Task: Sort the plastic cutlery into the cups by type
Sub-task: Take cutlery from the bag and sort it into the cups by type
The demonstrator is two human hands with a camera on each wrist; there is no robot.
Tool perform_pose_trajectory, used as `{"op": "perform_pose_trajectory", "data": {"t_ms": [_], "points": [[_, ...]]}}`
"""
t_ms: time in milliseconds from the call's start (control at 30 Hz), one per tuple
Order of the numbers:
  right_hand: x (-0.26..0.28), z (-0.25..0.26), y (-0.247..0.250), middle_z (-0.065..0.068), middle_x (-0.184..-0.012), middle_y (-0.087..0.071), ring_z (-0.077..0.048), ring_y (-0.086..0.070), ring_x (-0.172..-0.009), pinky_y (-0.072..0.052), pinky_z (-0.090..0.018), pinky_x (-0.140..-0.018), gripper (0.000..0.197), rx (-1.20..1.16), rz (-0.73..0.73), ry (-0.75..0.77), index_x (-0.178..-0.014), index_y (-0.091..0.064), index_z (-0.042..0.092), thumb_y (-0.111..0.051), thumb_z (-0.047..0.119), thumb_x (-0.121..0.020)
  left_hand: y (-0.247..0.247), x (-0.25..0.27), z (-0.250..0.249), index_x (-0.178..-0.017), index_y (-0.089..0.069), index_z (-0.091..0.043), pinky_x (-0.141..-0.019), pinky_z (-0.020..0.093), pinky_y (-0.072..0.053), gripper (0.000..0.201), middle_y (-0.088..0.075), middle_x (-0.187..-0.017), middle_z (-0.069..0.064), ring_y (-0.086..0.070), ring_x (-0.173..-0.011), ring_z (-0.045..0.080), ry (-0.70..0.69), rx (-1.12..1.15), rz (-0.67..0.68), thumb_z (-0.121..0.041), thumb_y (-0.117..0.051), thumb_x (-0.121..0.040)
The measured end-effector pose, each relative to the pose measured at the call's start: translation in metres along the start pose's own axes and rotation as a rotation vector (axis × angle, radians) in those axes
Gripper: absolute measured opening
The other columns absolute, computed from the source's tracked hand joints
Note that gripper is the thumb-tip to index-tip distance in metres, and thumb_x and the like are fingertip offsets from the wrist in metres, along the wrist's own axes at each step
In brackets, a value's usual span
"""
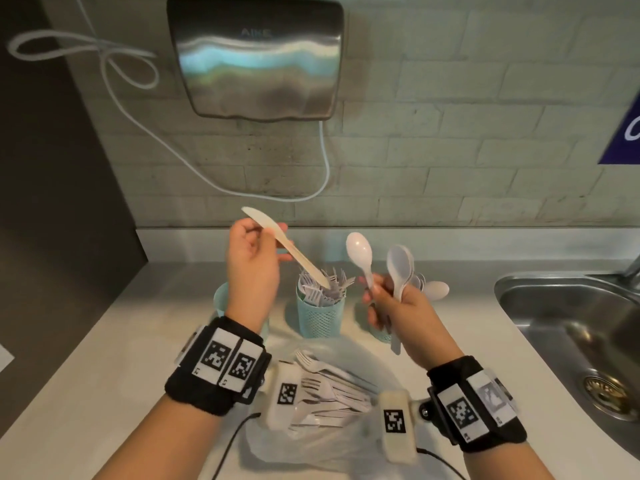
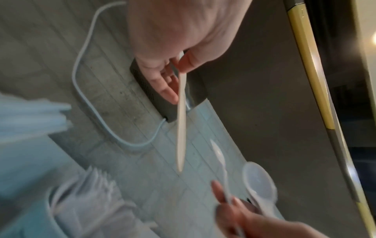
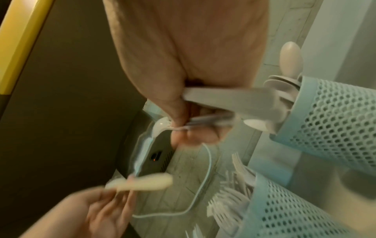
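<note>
Beige knife (image 1: 277,239), pinched in the left hand (image 1: 250,268), should go handle-first into the left cup (image 1: 220,299), while the right hand (image 1: 398,310) grips its spoons (image 1: 398,268).

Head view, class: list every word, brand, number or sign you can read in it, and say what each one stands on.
"AIKE": faint brand on the steel hand dryer on the wall; the letters are dim, so this reading is unsure.
Blue sign at the right edge: one white letter stroke, cut off, unreadable.
Wristbands: black-and-white square code markers, with tiny characters too small to read.
</note>
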State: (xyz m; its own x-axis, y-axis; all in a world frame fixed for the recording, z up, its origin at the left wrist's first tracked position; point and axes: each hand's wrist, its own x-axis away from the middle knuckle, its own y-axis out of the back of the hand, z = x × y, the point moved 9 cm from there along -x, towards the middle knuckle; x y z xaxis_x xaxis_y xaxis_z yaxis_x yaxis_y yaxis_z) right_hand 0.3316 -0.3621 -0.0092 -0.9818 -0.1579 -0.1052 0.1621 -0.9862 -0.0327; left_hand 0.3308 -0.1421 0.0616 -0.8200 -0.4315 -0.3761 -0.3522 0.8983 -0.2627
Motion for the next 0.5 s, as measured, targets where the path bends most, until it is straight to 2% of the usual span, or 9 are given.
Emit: {"op": "perform_pose_trajectory", "data": {"t_ms": [67, 100, 200, 267, 367, 433, 500], "points": [[-0.007, 0.013, 0.015, 0.003, -0.06, -0.041, -0.006, -0.034, -0.043, -0.029, -0.018, -0.041, 0.022, -0.021, -0.068, 0.033, -0.108, -0.062, 0.007, -0.048, 0.02, -0.097, 0.017, -0.012, -0.01, -0.092, -0.044, -0.021, -0.062, 0.017, -0.054, 0.02, -0.067, -0.093, 0.005, -0.065, -0.08, 0.01, -0.068, -0.066, -0.054, -0.001, -0.043, -0.095], [-0.011, 0.021, 0.022, 0.005, -0.056, -0.035, -0.007, -0.029, -0.043, -0.025, -0.019, -0.041, 0.021, -0.023, -0.099, 0.046, -0.104, -0.063, 0.009, -0.052, 0.025, -0.095, 0.024, -0.017, -0.013, -0.092, -0.042, -0.023, -0.066, 0.018, -0.054, 0.022, -0.067, -0.092, 0.005, -0.065, -0.083, 0.011, -0.089, -0.098, -0.071, -0.001, -0.044, -0.095], [-0.03, 0.043, 0.04, 0.004, -0.053, -0.027, -0.009, -0.024, -0.043, -0.022, -0.022, -0.042, 0.027, -0.122, -0.178, 0.098, -0.073, -0.055, 0.013, -0.06, 0.034, -0.089, 0.043, -0.034, -0.01, -0.094, -0.043, -0.022, -0.08, 0.029, -0.052, 0.02, -0.065, -0.085, 0.0, -0.063, -0.083, 0.012, -0.112, -0.219, -0.1, -0.002, -0.046, -0.094], [-0.048, 0.053, 0.054, 0.005, -0.048, -0.033, -0.01, -0.03, -0.043, -0.03, -0.024, -0.047, 0.04, -0.186, -0.267, 0.154, -0.058, -0.043, 0.02, -0.063, 0.04, -0.087, 0.051, -0.042, -0.001, -0.1, -0.042, -0.016, -0.084, 0.035, -0.05, 0.015, -0.063, -0.085, 0.0, -0.062, -0.086, 0.017, -0.1, -0.311, -0.104, -0.003, -0.047, -0.094], [-0.072, 0.055, 0.066, 0.003, -0.049, -0.047, -0.017, -0.043, -0.053, -0.038, -0.03, -0.063, 0.049, -0.101, -0.38, 0.186, -0.048, -0.045, 0.023, -0.06, 0.049, -0.086, 0.058, -0.049, 0.017, -0.105, -0.043, -0.015, -0.087, 0.035, -0.048, 0.016, -0.063, -0.093, 0.005, -0.062, -0.093, 0.02, -0.061, -0.432, -0.089, -0.004, -0.046, -0.094], [-0.087, 0.046, 0.068, 0.001, -0.057, -0.053, -0.017, -0.05, -0.058, -0.039, -0.029, -0.064, 0.044, -0.04, -0.408, 0.162, -0.054, -0.052, 0.021, -0.056, 0.045, -0.09, 0.061, -0.049, 0.03, -0.106, -0.046, -0.013, -0.083, 0.032, -0.046, 0.015, -0.063, -0.094, 0.004, -0.061, -0.092, 0.02, -0.021, -0.496, -0.069, -0.004, -0.047, -0.094], [-0.101, 0.029, 0.066, 0.0, -0.063, -0.055, -0.016, -0.057, -0.067, -0.043, -0.03, -0.067, 0.034, 0.057, -0.373, 0.103, -0.064, -0.06, 0.02, -0.055, 0.037, -0.093, 0.064, -0.048, 0.044, -0.108, -0.048, -0.011, -0.082, 0.03, -0.043, 0.015, -0.063, -0.094, 0.004, -0.06, -0.09, 0.02, 0.024, -0.553, -0.044, -0.004, -0.046, -0.095]]}}
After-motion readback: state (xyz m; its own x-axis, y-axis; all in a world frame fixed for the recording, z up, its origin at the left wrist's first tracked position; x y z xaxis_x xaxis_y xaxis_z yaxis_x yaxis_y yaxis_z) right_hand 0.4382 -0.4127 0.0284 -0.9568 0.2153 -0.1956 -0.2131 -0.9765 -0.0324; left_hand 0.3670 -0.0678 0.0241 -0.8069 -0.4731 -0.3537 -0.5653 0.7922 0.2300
